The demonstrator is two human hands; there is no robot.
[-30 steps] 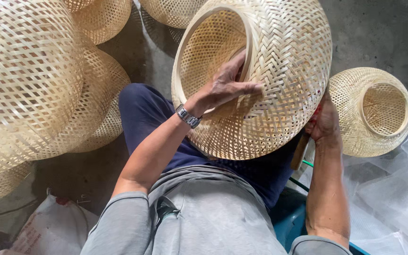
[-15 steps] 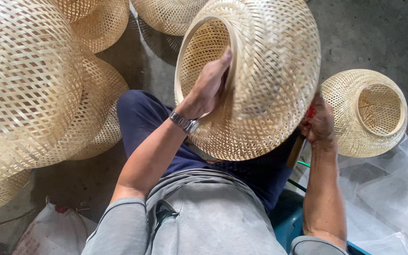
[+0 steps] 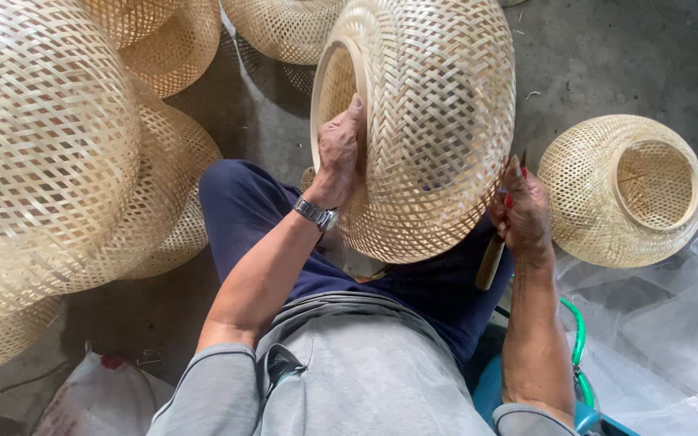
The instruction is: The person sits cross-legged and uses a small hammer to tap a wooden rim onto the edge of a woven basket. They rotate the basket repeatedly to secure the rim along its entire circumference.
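In the head view, the person sat with a large woven bamboo lampshade (image 3: 426,121) propped on the lap, tilted so that its round opening faced left. The left hand (image 3: 341,149) closed over the rim of that opening, thumb along the edge and fingers tucked inside, its grip pinching the rim. The right hand (image 3: 520,211) rested against the shade's lower right side; its grip was curled tight around a wooden-handled tool (image 3: 490,260), the handle sticking out below the fist and a red part showing between the fingers. Whether the tool's tip touched the weave could not be told.

The shade looked fully woven, body and rim both in place, so the work in hand seemed to be finishing or trimming rather than weaving. A smaller bamboo shade (image 3: 620,190) lay on the concrete floor (image 3: 607,56) just to the right, beside clear plastic sheeting (image 3: 672,323). More woven shades (image 3: 50,145) were piled at the left.
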